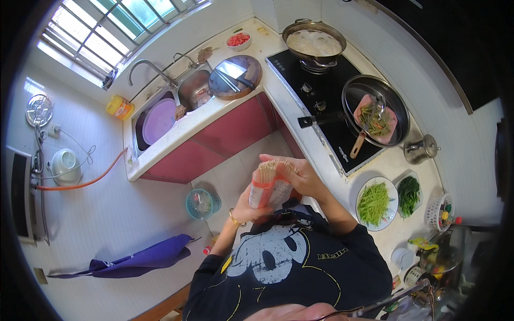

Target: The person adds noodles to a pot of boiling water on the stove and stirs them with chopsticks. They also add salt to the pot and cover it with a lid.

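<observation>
In front of my chest, my left hand (248, 206), with a gold-coloured bangle at its wrist, grips a red and clear plastic packet (263, 193) from below. Dry noodle sticks (268, 170) stand out of the packet's top. My right hand (301, 174) lies against the upper right side of the packet, its fingers around the noodle ends. Some noodles lean over towards that hand. On the far burner sits a wok (313, 40) with pale, foamy liquid. A second pan (375, 110) on the nearer burner has a pink dish of cooked food and a wooden-handled utensil in it.
Right counter: a plate of cut green stems (375, 202), a dish of dark greens (408, 194), a metal pot (421, 149), a white basket (439, 212) and bottles. Far counter: a bowl of red pieces (239, 41), a round board (235, 77) and a sink with a purple basin (159, 121). A blue bin (199, 204) stands on the floor.
</observation>
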Available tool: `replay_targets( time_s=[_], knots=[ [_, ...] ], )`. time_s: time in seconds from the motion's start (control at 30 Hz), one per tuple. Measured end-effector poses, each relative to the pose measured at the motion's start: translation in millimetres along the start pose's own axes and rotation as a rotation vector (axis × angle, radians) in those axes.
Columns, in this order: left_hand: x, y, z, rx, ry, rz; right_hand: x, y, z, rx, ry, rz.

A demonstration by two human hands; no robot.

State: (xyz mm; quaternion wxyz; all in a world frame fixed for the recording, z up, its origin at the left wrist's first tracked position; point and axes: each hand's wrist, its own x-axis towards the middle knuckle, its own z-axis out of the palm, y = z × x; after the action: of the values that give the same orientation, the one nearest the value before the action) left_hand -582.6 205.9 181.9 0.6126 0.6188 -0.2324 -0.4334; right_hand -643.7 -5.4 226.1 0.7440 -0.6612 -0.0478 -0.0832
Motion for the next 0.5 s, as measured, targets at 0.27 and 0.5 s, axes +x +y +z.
replay_targets(
  time_s=[0.27, 0.5],
  knots=[
    [79, 8, -43, 0.005, -0.039, 0.089, 85, -14, -38, -0.121, 0.143, -0.088],
    [170, 28, -103, -0.169, -0.292, 0.177, 164, -28, -54, -0.230, 0.151, -0.240]
  ],
)
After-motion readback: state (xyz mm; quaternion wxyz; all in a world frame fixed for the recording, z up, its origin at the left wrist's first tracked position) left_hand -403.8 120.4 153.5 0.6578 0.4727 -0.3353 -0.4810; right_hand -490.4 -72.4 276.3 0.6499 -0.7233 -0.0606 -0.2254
